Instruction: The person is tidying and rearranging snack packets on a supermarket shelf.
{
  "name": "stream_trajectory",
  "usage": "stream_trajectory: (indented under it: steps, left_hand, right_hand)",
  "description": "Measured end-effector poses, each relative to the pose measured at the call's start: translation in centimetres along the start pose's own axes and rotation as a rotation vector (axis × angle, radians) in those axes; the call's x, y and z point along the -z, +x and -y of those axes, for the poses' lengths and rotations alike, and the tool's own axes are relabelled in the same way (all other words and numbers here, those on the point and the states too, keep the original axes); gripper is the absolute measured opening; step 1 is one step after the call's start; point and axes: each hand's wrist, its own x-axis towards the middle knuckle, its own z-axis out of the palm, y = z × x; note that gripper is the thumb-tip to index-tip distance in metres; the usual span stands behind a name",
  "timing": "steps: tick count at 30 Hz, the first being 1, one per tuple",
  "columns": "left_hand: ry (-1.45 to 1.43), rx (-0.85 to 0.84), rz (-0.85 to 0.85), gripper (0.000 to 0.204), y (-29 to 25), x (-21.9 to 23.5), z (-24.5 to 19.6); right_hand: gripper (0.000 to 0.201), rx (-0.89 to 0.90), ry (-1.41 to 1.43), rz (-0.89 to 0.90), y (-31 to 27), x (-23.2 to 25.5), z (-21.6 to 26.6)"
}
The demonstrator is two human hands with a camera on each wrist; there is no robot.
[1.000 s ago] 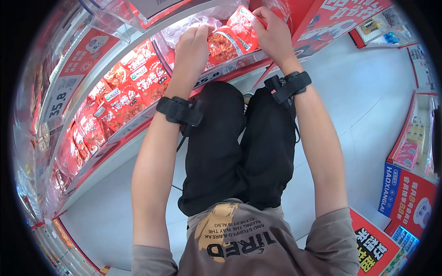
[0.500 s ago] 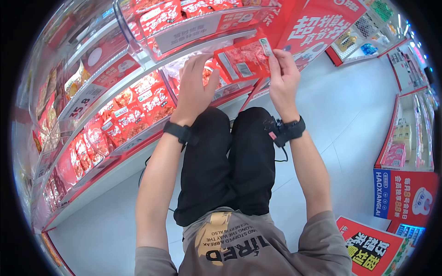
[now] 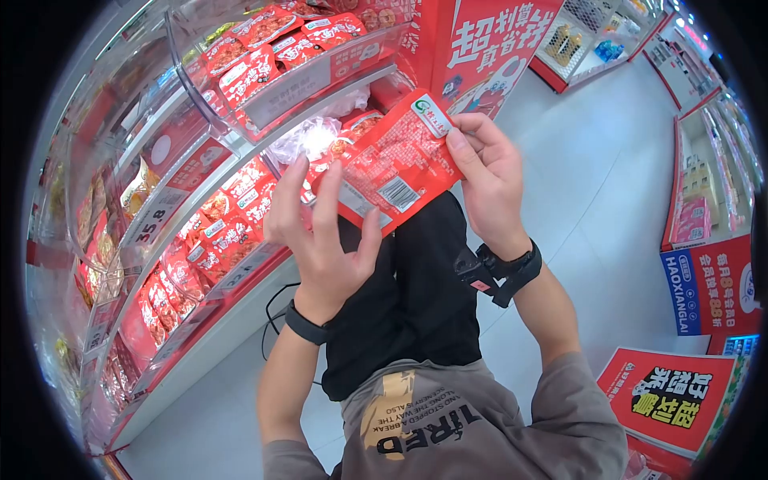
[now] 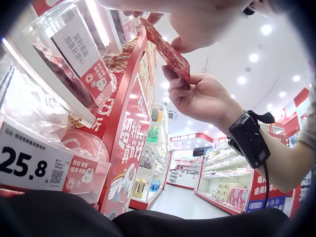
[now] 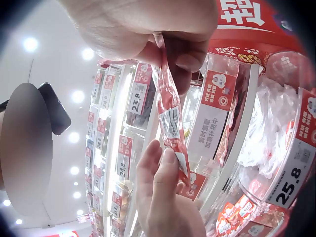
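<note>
My right hand (image 3: 490, 180) pinches a red snack packet (image 3: 400, 164) at its upper right corner, thumb over the printed face. The side turned up carries small white text and a barcode label. My left hand (image 3: 320, 252) is at the packet's lower left end, fingers spread and fairly straight, overlapping its edge in the head view. In the right wrist view the packet (image 5: 170, 118) appears nearly edge-on, with the left thumb and fingers (image 5: 168, 168) right at its lower end. The left wrist view shows the packet (image 4: 170, 54) raised above the knees.
A shelf bin of similar red packets (image 3: 232, 196) lies left, with more packets (image 3: 296, 48) on the tier above. A crumpled clear plastic bag (image 3: 308, 140) lies behind the held packet. A red sign panel (image 3: 488, 60) closes the shelf end; pale floor (image 3: 592, 208) stretches right.
The packet has come out of the shelf bin toward the body in my right hand, turned to its barcode side. My left hand has drawn back from the bin and spread its fingers.
</note>
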Motion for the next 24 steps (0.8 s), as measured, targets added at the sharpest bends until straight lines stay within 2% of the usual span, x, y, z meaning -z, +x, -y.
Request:
stream_trajectory:
  steps: [2,3,6,10,12,15,16,19,22,24]
  left_hand:
    - [0.194,-0.132,0.099,0.064,-0.2,1.4,-0.4]
    - [0.273,-0.149,0.202,0.063,-0.3,1.9,-0.7]
    - [0.047,0.033,0.205,0.068,0.1,2.5,-2.3]
    - [0.071,0.042,0.205,0.076,-0.5,2.6,-2.5]
    - [0.039,0.082,0.208,0.072,-0.7,2.4,-2.2]
    - [-0.012,0.126,0.247,0.064,-0.8,2.4,-2.2]
    - [-0.029,0.138,0.265,0.062,-0.8,2.5,-2.2]
    - [-0.757,0.572,0.229,0.040,-3.0,2.0,-1.2]
    - [-1.418,0.901,0.066,0.037,-3.7,2.3,-0.9]
    - [-1.469,0.913,0.068,0.037,-3.9,2.7,-0.8]
  right_hand:
    - [0.018,0.013,0.010,0.009,-0.3,-0.6,-0.1]
    - [0.018,0.019,0.016,0.014,-0.4,-0.9,-0.2]
    - [0.019,-0.020,0.086,0.030,-0.8,-1.4,-0.1]
    - [0.019,-0.049,0.115,0.015,-1.5,-2.5,0.4]
    - [0.019,-0.071,0.148,0.015,-1.8,-2.8,0.6]
    - [0.025,-0.114,0.045,0.071,-2.3,-2.4,0.5]
    - [0.028,-0.112,0.065,0.130,-2.5,-2.4,0.5]
    - [0.033,-0.106,0.078,0.270,-2.8,-2.5,0.3]
    - [0.034,-0.096,-0.001,0.331,-3.1,-2.9,0.1]
    - [0.025,-0.107,-0.003,0.275,-3.5,-2.4,0.1]
